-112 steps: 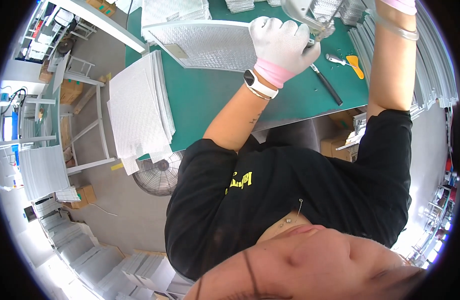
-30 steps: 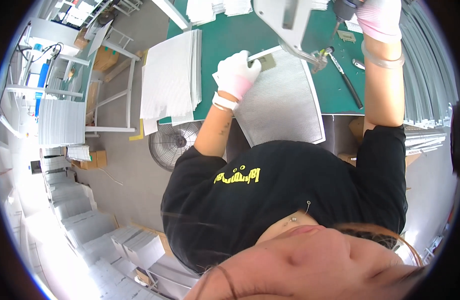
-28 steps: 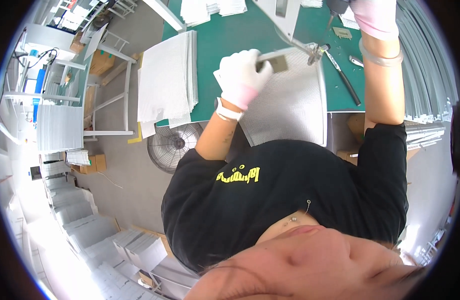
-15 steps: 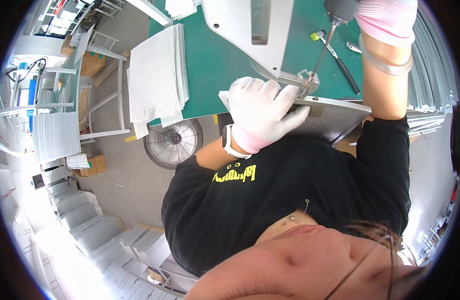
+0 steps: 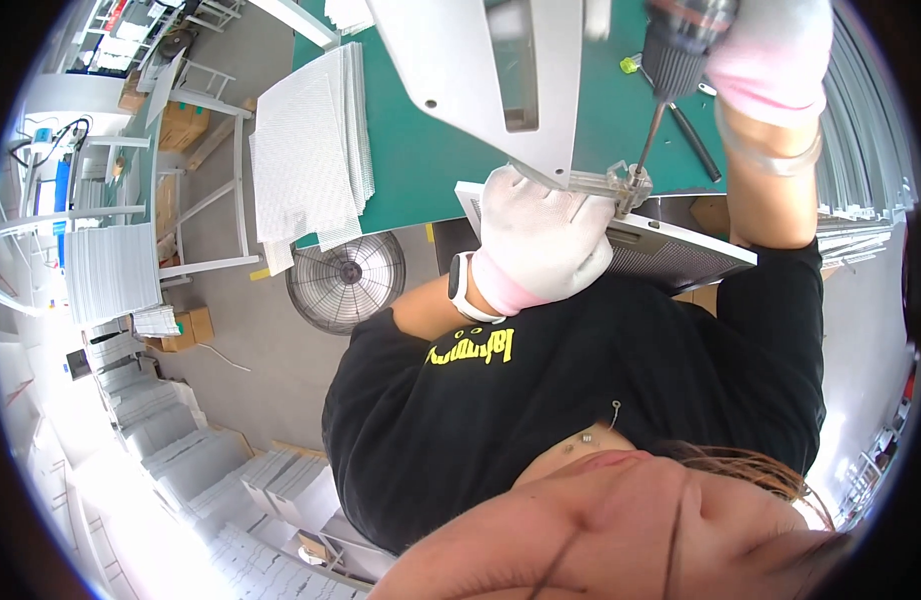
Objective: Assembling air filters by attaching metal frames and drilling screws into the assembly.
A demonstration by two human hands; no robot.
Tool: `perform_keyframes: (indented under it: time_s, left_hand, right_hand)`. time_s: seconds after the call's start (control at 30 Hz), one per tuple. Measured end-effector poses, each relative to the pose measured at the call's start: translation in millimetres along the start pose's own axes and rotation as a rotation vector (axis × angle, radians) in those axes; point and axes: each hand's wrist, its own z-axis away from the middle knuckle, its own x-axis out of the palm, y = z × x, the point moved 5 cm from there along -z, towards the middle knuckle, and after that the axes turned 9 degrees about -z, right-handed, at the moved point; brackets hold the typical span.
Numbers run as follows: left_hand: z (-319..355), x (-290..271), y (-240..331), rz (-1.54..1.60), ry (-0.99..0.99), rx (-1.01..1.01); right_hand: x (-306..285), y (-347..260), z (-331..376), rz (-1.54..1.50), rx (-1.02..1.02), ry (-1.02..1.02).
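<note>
My left hand, in a white glove with a pink cuff, is closed over the near edge of a white-framed panel with a dark perforated mesh. Its fingertips are partly hidden. At the upper right my right hand, gloved alike, is wrapped round a dark power screwdriver, slightly blurred. The driver's long bit slants down to a clear guide block at the panel's far edge. That block sits at the tip of a white machine arm with a slot in it.
On the green tabletop lie a stack of white mesh sheets at left and a black-handled hammer behind the bit. Below the table's left edge stands a round fan. Long pale strips are piled at right.
The panel has shifted slightly right and toward me beneath the guide block. My left hand's fingers have curled in, having been stretched out. The screwdriver has come lower and nearer.
</note>
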Motion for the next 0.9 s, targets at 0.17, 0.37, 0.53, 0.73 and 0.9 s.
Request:
perform_keyframes:
  time_s: [0.17, 0.37, 0.53, 0.73, 0.9]
  left_hand:
    - [8.7, 7.1, 4.0, 0.073, -0.119, -0.014]
    - [13.9, 21.5, 14.1, 0.123, -0.237, -0.022]
    - [15.4, 23.9, 16.6, 0.235, -0.059, 0.062]
    - [19.2, 24.6, 22.9, 0.251, -0.027, 0.055]
    - [15.3, 24.5, 24.7, 0.287, -0.049, 0.038]
  right_hand:
    - [-12.6, 48.6, 3.4, -0.674, 0.327, -0.39]
    - [-11.9, 30.4, 24.2, -0.678, 0.393, -0.28]
    - [-25.7, 26.2, 38.1, -0.222, 0.363, 0.043]
    - [-53.5, 52.1, 23.3, -0.871, 0.445, -0.472]
    - [-55.7, 45.4, 15.9, -0.895, 0.357, -0.756]
